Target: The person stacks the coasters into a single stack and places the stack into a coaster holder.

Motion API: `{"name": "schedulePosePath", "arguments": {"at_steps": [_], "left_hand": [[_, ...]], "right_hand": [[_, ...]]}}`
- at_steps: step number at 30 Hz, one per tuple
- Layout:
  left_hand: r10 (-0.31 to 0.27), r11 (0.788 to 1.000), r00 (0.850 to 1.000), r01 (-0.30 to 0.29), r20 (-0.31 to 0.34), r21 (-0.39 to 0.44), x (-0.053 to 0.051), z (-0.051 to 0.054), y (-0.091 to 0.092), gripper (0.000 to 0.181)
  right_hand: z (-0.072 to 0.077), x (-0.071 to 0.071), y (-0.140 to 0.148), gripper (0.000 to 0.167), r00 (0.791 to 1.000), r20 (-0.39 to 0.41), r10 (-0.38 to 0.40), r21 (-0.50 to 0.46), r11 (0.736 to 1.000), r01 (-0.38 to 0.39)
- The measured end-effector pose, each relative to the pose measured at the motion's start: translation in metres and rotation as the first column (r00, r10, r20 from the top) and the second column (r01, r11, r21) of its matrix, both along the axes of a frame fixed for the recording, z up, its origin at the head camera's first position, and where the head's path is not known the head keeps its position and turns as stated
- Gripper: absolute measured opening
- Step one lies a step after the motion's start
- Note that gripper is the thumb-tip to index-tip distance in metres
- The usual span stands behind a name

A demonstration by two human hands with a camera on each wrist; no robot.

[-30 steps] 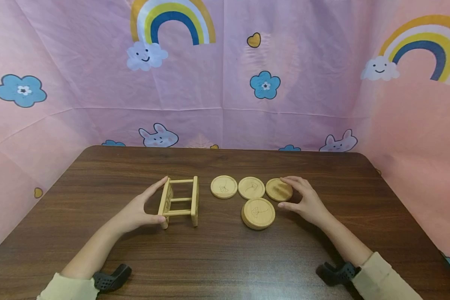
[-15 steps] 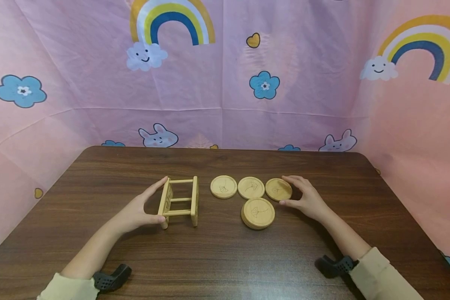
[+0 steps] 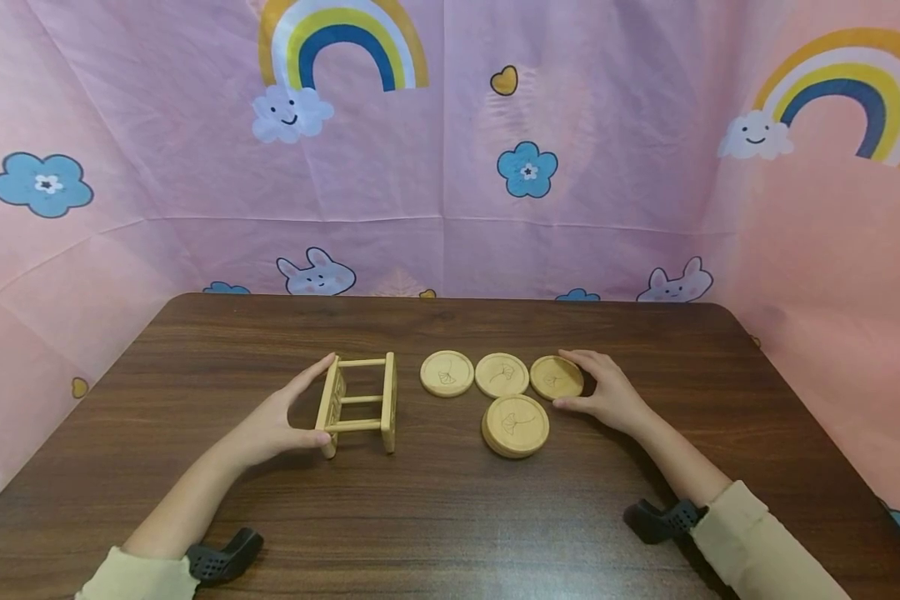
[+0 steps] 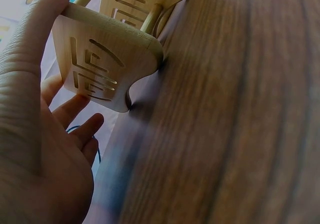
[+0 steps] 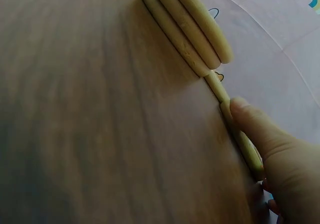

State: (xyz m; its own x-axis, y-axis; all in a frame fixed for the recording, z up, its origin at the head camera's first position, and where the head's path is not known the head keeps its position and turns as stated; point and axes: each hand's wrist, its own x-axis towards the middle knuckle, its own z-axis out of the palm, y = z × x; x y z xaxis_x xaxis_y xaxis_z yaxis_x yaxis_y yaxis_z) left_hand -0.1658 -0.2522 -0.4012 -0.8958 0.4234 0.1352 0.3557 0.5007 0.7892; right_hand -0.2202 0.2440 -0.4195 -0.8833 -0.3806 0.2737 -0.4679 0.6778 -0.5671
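Observation:
A light wooden coaster rack (image 3: 357,403), with round rails and cut-out end panels (image 4: 95,61), stands on the left half of the table. My left hand (image 3: 270,425) holds its near-left panel, thumb at the front end and fingertips at the back. Three round wooden coasters lie in a row: the left coaster (image 3: 447,373), the middle coaster (image 3: 502,375) and the right coaster (image 3: 557,377). In front of them is a coaster stack (image 3: 516,426). With thumb and fingers at its edge, my right hand (image 3: 607,396) pinches the right coaster, which lies flat; the right wrist view shows the thumb (image 5: 250,121) on its rim.
The dark wood-grain table (image 3: 435,533) reaches back to a pink patterned cloth (image 3: 615,225), which also hangs at both sides. A black wrist strap device (image 3: 225,557) sits on each forearm.
My right hand has closed in on the right coaster and moved slightly left, its thumb now at the coaster's edge. The left hand and the rack have stayed put.

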Motion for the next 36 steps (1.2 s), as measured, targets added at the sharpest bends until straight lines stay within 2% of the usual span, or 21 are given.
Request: {"name": "schedulePosePath", "arguments": {"at_steps": [7, 17, 36], "left_hand": [[-0.004, 1.0, 1.0, 0.004, -0.007, 0.01, -0.001, -0.001, -0.0008, 0.102], [0.008, 1.0, 1.0, -0.008, 0.006, 0.002, -0.0007, -0.0009, -0.0012, 0.103], [0.007, 1.0, 1.0, -0.007, -0.005, 0.009, -0.0004, -0.0006, -0.0006, 0.102]], "right_hand": [[0.0, -0.0046, -0.0014, 0.083, 1.0, 0.028, -0.003, 0.054, 0.999, 0.002], [0.0015, -0.0034, -0.003, 0.08, 1.0, 0.023, -0.009, 0.061, 0.998, 0.008], [0.0061, 0.0017, -0.0021, 0.078, 0.999, -0.018, -0.034, -0.013, 0.999, 0.034]]}}
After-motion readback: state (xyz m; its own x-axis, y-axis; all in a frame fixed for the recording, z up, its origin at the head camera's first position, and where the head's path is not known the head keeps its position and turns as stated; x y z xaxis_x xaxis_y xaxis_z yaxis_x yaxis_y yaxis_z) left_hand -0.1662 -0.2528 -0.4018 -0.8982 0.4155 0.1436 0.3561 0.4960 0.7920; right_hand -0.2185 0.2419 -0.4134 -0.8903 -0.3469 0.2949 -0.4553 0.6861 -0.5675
